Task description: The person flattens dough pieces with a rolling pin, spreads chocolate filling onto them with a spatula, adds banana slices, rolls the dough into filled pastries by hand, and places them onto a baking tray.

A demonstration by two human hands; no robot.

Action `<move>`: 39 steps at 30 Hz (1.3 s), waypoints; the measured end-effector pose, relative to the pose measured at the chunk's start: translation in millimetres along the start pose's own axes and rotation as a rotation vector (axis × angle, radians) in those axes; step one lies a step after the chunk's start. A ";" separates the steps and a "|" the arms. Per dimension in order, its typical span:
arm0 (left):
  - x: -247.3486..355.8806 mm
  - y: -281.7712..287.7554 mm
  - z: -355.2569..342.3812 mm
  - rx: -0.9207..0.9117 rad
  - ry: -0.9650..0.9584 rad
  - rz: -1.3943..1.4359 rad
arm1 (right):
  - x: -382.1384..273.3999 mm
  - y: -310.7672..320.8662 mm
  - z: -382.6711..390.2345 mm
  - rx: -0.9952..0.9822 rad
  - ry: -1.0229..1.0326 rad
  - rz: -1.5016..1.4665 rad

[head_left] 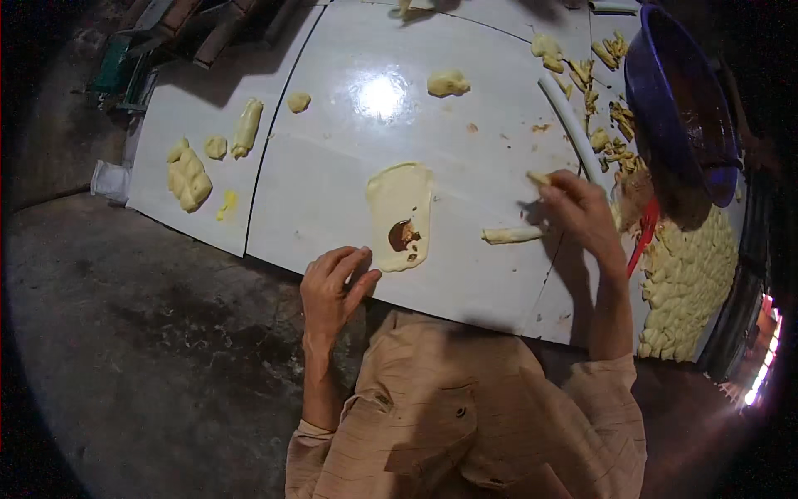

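A flattened oval of pale dough point(401, 208) lies on the white board point(332, 166), with a dab of brown filling point(403, 236) near its lower end. My left hand point(332, 287) rests at the board's near edge, fingertips touching the dough's lower left rim, holding nothing. My right hand point(578, 212) hovers to the right, pinching a small piece of dough point(538, 177) between its fingertips. A rolled dough stick point(513, 235) lies on the board just left of that hand.
A blue bowl point(677, 100) with brown filling stands at the right, a red utensil point(642, 237) below it. Several shaped dough pieces point(686, 283) fill a tray at lower right. Loose lumps point(189, 175) lie at left. Dark floor point(150, 333) surrounds the board.
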State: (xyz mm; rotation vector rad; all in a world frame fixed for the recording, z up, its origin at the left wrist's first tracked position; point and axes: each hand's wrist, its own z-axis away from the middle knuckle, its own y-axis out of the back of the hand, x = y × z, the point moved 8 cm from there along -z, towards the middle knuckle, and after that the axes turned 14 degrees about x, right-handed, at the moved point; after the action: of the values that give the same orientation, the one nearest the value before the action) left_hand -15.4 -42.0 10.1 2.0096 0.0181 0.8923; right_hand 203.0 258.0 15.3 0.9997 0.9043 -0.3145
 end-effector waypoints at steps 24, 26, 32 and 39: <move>8.5 -27.3 -20.9 -0.274 -0.447 0.203 | -71.3 -155.3 83.7 -0.247 0.593 0.264; 10.1 -24.2 -27.0 -0.208 -0.408 0.294 | -67.0 -155.3 86.4 -0.142 0.667 0.244; -21.5 -24.2 -43.8 -0.149 0.156 0.445 | -61.0 -136.7 65.3 -0.135 0.287 -0.068; -17.3 -30.3 -46.0 -0.152 -0.027 0.230 | -68.0 -146.7 57.0 -0.026 0.534 0.248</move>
State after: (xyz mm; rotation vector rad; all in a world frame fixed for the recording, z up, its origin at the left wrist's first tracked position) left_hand -46.0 3.7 -7.6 1.9060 -0.2931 0.9803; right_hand 101.4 121.5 -5.4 1.1812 1.2428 0.1863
